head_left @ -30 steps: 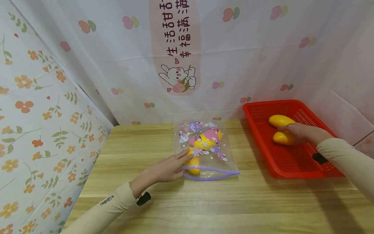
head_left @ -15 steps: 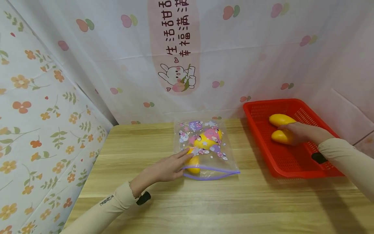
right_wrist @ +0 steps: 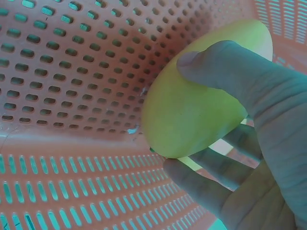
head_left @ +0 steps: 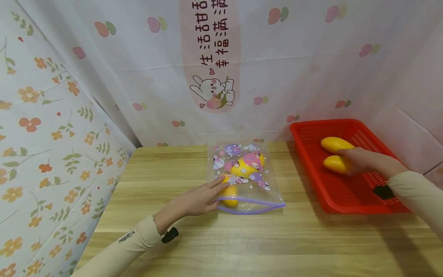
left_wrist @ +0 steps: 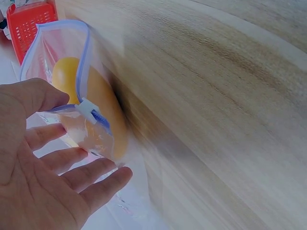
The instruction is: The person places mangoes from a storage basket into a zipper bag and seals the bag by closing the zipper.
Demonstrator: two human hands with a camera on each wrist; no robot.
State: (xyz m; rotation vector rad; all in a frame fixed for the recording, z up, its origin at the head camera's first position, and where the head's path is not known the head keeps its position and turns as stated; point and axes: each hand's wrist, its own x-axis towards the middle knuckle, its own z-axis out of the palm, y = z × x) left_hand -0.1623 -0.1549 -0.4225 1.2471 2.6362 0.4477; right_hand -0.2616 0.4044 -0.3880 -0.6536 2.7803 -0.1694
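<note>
A clear zip bag with cartoon prints and a purple zip lies on the table, its mouth parted towards me. Inside are two yellow mangoes, one deeper in the bag and one by the opening. My left hand lies at the bag's left edge; in the left wrist view the thumb and fingers hold the bag's edge beside the white slider. In the red basket my right hand grips a mango, thumb across it and fingers beneath. Another mango lies just beyond.
The red plastic basket with slotted walls stands at the right of the wooden table. A printed curtain hangs behind the table, and a flowered cloth hangs along the left.
The right wrist has shifted slightly right and towards me, with the hand still at the nearer mango. The left hand and bag keep their places; the head view has moved a little.
</note>
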